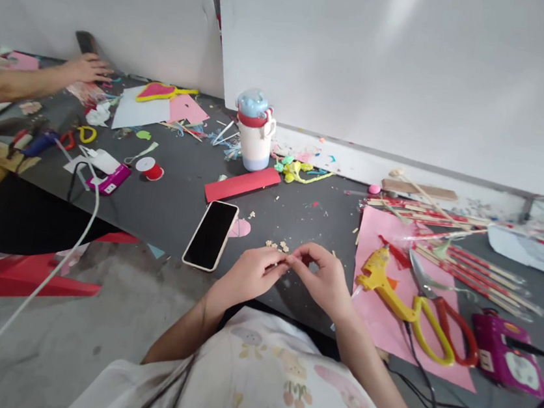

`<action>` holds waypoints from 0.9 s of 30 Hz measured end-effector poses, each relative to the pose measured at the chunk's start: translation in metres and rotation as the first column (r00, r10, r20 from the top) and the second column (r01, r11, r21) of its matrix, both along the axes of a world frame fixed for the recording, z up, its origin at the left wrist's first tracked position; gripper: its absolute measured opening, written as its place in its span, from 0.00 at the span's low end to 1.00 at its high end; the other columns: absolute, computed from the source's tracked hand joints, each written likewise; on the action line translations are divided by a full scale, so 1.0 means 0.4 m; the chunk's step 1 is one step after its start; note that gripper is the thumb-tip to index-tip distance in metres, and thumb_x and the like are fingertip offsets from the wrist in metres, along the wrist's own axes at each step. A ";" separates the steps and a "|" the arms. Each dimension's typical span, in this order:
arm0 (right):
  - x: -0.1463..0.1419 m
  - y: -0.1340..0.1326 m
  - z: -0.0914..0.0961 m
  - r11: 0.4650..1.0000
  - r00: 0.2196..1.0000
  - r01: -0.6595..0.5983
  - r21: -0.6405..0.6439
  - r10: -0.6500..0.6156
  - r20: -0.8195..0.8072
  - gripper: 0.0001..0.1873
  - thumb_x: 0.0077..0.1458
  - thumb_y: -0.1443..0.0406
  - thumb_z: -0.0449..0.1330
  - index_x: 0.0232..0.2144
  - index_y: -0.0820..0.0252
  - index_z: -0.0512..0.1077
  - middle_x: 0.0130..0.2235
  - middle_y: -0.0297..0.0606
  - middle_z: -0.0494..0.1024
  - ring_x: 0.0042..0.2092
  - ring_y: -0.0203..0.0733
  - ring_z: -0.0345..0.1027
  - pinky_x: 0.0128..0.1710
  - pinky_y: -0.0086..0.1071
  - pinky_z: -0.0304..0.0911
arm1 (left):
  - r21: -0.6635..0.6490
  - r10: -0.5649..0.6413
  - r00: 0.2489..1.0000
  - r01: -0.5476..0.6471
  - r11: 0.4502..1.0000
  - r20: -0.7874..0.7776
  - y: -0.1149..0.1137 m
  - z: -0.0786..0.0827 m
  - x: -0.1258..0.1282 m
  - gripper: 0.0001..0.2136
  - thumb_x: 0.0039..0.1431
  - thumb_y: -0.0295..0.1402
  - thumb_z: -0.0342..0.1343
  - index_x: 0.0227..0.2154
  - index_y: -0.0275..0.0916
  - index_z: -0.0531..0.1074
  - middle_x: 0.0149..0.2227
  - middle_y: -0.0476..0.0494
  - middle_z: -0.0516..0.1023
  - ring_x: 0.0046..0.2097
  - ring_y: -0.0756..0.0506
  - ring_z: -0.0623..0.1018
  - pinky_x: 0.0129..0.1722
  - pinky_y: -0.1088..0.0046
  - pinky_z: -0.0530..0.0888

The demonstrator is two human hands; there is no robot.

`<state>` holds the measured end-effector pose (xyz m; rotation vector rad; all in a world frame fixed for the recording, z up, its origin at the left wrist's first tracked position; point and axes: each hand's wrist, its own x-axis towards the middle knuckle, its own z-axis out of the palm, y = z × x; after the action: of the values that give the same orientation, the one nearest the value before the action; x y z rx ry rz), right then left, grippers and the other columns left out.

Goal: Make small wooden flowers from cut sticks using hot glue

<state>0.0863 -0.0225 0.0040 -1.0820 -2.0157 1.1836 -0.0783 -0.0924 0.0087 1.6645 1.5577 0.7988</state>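
Note:
My left hand (pixel 250 272) and my right hand (pixel 321 276) meet at the near edge of the dark table (pixel 173 206). Both pinch a small pale piece (pixel 287 263) between their fingertips; it is too small to name. Tiny pale crumbs (pixel 277 246) lie on the table just behind my fingers. A black phone (pixel 211 234) lies face up to the left of my left hand. On the pink paper sheet (pixel 378 308) to my right rest a yellow glue gun (pixel 376 268) and scissors (pixel 429 310) with yellow and red handles.
A white and red cup (pixel 255 133) stands at the back centre, a red folded strip (pixel 242 183) before it. Red-tipped sticks (pixel 467 259) and a purple glue gun (pixel 505 352) lie right. Another person's hand (pixel 87 68) reaches in at far left near a red ribbon spool (pixel 150 167).

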 end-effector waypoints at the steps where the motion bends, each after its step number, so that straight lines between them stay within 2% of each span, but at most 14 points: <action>1: 0.001 -0.001 -0.002 1.000 1.000 0.001 0.006 -0.001 0.006 0.07 0.56 0.61 0.60 0.28 0.57 0.72 0.28 0.35 0.77 0.30 0.38 0.68 0.32 0.31 0.64 | 0.001 0.000 1.000 0.000 1.000 -0.004 0.000 0.001 0.001 0.13 0.67 0.37 0.47 0.40 0.38 0.76 0.38 0.44 0.79 0.38 0.48 0.76 0.39 0.73 0.69; 11: 0.012 -0.015 -0.017 0.999 0.999 0.012 0.051 -0.014 0.038 0.09 0.57 0.59 0.60 0.28 0.56 0.73 0.27 0.33 0.77 0.29 0.38 0.68 0.31 0.30 0.64 | -0.016 0.009 1.000 -0.009 1.000 -0.024 -0.007 0.008 0.003 0.11 0.65 0.34 0.49 0.41 0.40 0.76 0.38 0.45 0.80 0.39 0.48 0.77 0.38 0.74 0.69; 15: 0.017 -0.018 -0.014 0.998 0.999 0.034 0.061 -0.036 0.033 0.10 0.57 0.59 0.59 0.28 0.57 0.73 0.27 0.34 0.76 0.29 0.37 0.68 0.31 0.29 0.64 | -0.032 0.013 0.998 -0.015 0.999 -0.067 -0.008 0.010 0.003 0.11 0.65 0.35 0.49 0.41 0.40 0.76 0.36 0.45 0.79 0.36 0.48 0.76 0.36 0.75 0.68; 19: 0.022 -0.018 -0.016 0.995 0.998 0.060 0.075 -0.061 0.005 0.10 0.58 0.59 0.59 0.28 0.57 0.73 0.27 0.33 0.76 0.29 0.37 0.67 0.32 0.29 0.64 | -0.031 0.025 0.998 -0.027 0.999 -0.062 -0.011 0.010 0.002 0.12 0.65 0.36 0.49 0.43 0.41 0.77 0.39 0.44 0.80 0.39 0.48 0.77 0.39 0.75 0.68; 24: 0.026 -0.020 -0.020 0.993 0.997 0.078 0.086 -0.078 -0.010 0.08 0.57 0.61 0.59 0.28 0.57 0.73 0.27 0.33 0.76 0.29 0.37 0.68 0.31 0.29 0.64 | -0.055 -0.073 0.989 0.066 0.996 -0.125 -0.013 0.013 0.001 0.12 0.66 0.35 0.48 0.36 0.41 0.77 0.36 0.46 0.81 0.37 0.48 0.78 0.36 0.76 0.66; 27: 0.029 -0.022 -0.019 0.994 0.997 0.081 0.074 -0.081 0.000 0.08 0.57 0.61 0.59 0.29 0.57 0.73 0.27 0.33 0.77 0.29 0.37 0.68 0.32 0.29 0.64 | -0.047 -0.088 0.987 0.082 0.996 -0.138 -0.011 0.012 0.006 0.13 0.67 0.36 0.47 0.34 0.40 0.76 0.33 0.46 0.80 0.35 0.48 0.77 0.34 0.76 0.65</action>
<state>0.0977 -0.0314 -0.0036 -1.1180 -1.9823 1.0590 -0.0761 -0.0967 0.0133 1.7764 1.5745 0.6134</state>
